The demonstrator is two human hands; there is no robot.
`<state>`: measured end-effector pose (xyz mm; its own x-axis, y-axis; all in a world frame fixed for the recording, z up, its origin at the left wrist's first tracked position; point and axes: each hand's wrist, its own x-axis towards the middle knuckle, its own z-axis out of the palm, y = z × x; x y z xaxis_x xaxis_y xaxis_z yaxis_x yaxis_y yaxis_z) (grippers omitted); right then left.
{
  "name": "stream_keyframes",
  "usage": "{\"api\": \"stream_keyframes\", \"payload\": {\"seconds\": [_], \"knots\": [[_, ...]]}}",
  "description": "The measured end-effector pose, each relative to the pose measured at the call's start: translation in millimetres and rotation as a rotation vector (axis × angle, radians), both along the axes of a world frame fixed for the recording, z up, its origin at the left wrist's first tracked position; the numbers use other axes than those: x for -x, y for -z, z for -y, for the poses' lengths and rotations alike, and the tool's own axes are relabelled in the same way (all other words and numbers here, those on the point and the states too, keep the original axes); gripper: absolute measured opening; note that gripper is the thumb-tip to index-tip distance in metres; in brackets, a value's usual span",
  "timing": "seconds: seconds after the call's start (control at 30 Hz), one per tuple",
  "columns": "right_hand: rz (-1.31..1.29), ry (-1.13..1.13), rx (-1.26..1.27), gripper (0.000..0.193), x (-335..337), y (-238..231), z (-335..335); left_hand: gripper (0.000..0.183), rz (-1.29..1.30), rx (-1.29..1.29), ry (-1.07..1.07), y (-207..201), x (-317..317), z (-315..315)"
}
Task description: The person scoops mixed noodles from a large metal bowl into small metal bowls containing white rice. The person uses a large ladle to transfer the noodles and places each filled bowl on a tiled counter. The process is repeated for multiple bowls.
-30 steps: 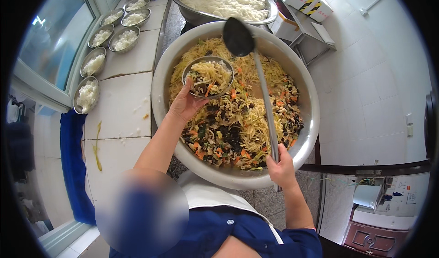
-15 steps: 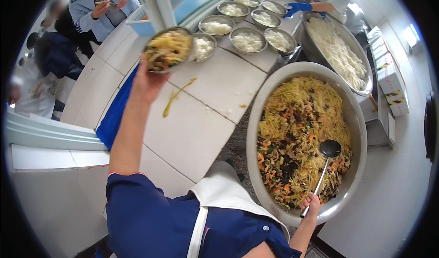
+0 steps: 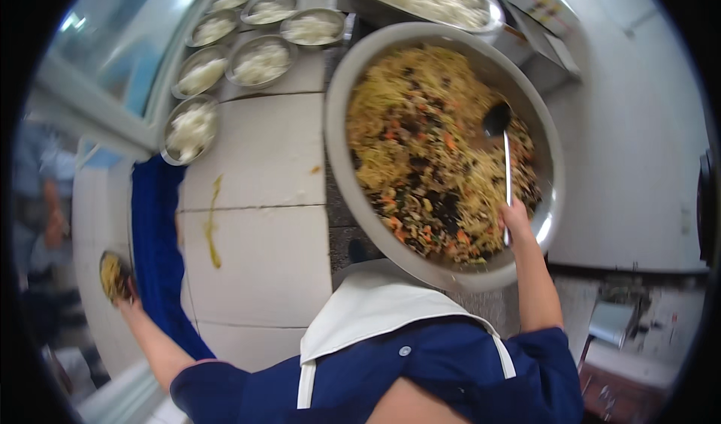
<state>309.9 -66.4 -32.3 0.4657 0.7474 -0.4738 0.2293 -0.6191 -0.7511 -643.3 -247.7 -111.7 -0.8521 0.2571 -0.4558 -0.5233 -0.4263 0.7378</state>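
Head view: filled bowl in left hand; ladle in right hand

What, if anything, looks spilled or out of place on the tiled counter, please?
A yellowish streak lies on the white tiles, and a small orange scrap sits nearer the large basin. Both look odd, lying loose outside any container.

White-tiled surface with thin dark joints, pale-framed window at upper left with bright reflections, pale wall along the right, speckled grey floor below.
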Motion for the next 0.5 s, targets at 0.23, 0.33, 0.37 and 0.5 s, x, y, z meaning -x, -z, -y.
{"api": "stream_keyframes", "payload": {"seconds": [0.23, 0.33, 0.37, 0.5], "knots": [[0.45, -0.387, 0.166, 0.023, -4.6, 14.5, -15.9, 0.039, -0.531, 0.765, -0.172, -13.3, -4.2, -43.9], [0.719, -0.524, 0.238, 0.021, -39.9, -4.9, 35.6, 0.034, -1.121, 1.132, -0.373, -37.9, -105.3, -79.9], [0.699, -0.532, 0.258, 0.021, -44.5, -22.9, 45.1, 0.033, -1.218, 1.105, -0.357, -48.0, -138.8, -87.5], [0.566, -0.425, 0.219, 0.023, -87.1, -23.5, 76.6, 0.028, -1.022, 0.718, 0.296, -51.4, -265.7, -152.3]]}}
